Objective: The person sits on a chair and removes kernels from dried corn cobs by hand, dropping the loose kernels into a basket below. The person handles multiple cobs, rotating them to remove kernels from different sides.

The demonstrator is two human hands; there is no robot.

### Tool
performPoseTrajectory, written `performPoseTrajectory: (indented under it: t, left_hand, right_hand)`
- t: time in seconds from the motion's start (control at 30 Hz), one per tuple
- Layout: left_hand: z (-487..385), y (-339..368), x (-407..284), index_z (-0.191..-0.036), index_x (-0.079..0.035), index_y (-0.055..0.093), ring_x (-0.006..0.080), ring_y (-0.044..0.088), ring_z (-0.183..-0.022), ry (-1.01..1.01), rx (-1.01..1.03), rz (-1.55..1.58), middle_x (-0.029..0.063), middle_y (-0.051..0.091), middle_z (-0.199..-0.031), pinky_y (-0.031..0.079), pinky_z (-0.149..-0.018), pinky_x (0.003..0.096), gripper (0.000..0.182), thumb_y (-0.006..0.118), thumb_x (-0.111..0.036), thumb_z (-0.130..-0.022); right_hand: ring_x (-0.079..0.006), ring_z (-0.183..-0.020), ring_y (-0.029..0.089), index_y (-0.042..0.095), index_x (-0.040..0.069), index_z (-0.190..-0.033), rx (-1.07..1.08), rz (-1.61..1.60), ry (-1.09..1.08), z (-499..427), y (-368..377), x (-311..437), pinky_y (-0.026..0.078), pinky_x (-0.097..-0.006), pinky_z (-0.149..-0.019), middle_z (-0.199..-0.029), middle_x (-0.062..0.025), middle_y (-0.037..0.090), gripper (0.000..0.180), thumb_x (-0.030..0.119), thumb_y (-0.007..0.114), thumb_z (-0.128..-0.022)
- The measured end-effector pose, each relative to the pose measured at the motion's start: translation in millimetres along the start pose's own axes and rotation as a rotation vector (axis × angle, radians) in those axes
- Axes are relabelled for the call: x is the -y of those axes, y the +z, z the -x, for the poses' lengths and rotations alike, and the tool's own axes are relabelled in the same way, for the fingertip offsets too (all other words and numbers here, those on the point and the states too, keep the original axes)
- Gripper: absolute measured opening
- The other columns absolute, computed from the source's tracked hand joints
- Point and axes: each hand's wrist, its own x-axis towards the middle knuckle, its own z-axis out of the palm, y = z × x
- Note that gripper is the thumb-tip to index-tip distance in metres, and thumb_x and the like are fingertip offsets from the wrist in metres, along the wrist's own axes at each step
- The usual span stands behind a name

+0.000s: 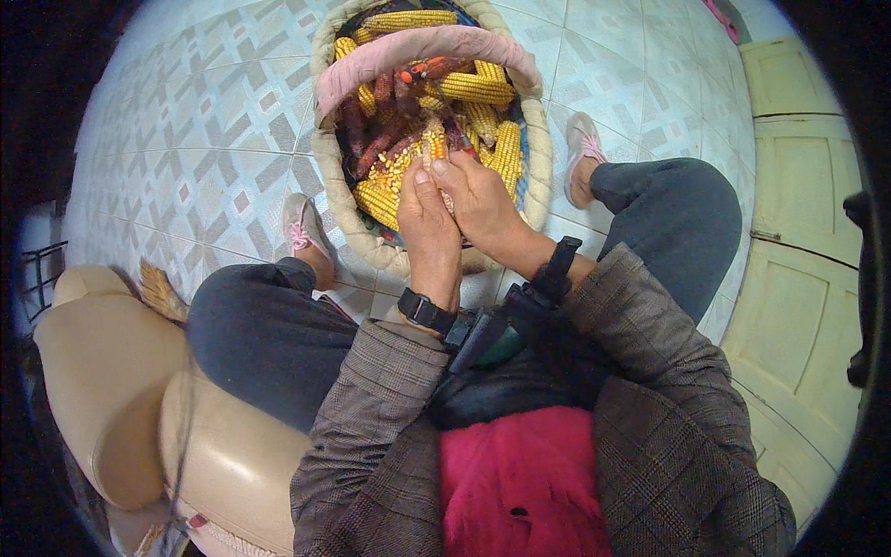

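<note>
Both hands meet over a basket with a cloth-wrapped rim, standing between my feet. My left hand and my right hand grip a partly shelled corn cob, thumbs side by side on it. Some kernels still sit on its upper part; the lower end is hidden by my fingers. Loose kernels lie in the basket just left of the cob. Around them are whole yellow ears of corn and dark red bare cobs. A small object with orange-and-black parts rests among the cobs.
The basket's pink cloth-wrapped handle arches over its far half. A tan padded seat is at my left, near a straw-coloured brush end. Pale panelled doors line the right. Patterned tiles cover the floor.
</note>
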Motion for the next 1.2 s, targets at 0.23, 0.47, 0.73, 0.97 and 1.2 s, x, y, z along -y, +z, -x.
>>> performPoseTrajectory:
  t: [0.23,0.47,0.73,0.97,1.2]
  left_hand:
    - [-7.4,-0.7,8.7,-0.129,0.004,0.057,0.0228,0.060,-0.106,-0.098,-0.011,0.062,0.0161,0.065,-0.116,0.047,-0.094,0.0333,0.042,0.038,-0.027,-0.108]
    - [-2.8,-0.6,6.4,-0.130,0.005,0.057,0.0229,0.061,-0.103,-0.086,0.017,0.037,0.0170,0.065,-0.115,0.048,-0.092,0.0340,0.044,0.039,-0.028,-0.108]
    - [-2.5,-0.9,17.6,-0.130,0.006,0.057,0.0232,0.062,-0.102,-0.034,0.064,-0.023,0.0183,0.065,-0.115,0.048,-0.090,0.0344,0.044,0.039,-0.028,-0.109]
    - [1.7,5.8,9.9,-0.129,0.006,0.058,0.0198,0.062,-0.093,0.217,0.014,-0.165,0.0160,0.067,-0.105,0.050,-0.083,0.0337,0.044,0.038,-0.028,-0.109]
    - [4.4,2.0,2.1,-0.132,0.007,0.055,0.0228,0.063,-0.093,-0.173,0.062,0.017,0.0174,0.067,-0.107,0.051,-0.083,0.0348,0.047,0.038,-0.030,-0.109]
  right_hand:
    - [-0.0409,-0.074,0.063,0.062,0.000,-0.098,-0.043,0.350,-0.280,-1.4,2.0,-14.1,0.052,-0.0485,-0.066,-0.091,-0.0239,0.060,0.027,0.025,0.051,-0.098]
    - [-0.0444,-0.077,0.062,0.061,-0.001,-0.090,-0.088,0.035,0.043,-4.9,-6.1,-0.3,0.049,-0.0504,-0.066,-0.082,-0.0257,0.061,0.029,0.021,0.046,-0.101]
    - [-0.0322,-0.068,0.057,0.059,-0.003,-0.086,-0.156,0.179,0.044,-7.6,-2.7,-0.7,0.046,-0.0418,-0.066,-0.073,-0.0207,0.057,0.035,0.026,0.047,-0.103]
    - [-0.0459,-0.075,0.062,0.059,-0.001,-0.086,-0.161,0.017,0.022,-7.1,-2.5,-1.2,0.047,-0.0535,-0.066,-0.074,-0.0257,0.059,0.032,0.025,0.048,-0.101]
    - [-0.0453,-0.073,0.061,0.060,-0.001,-0.087,-0.191,0.230,-0.169,-10.2,-1.5,-7.0,0.048,-0.0517,-0.065,-0.076,-0.0233,0.058,0.029,0.021,0.047,-0.101]
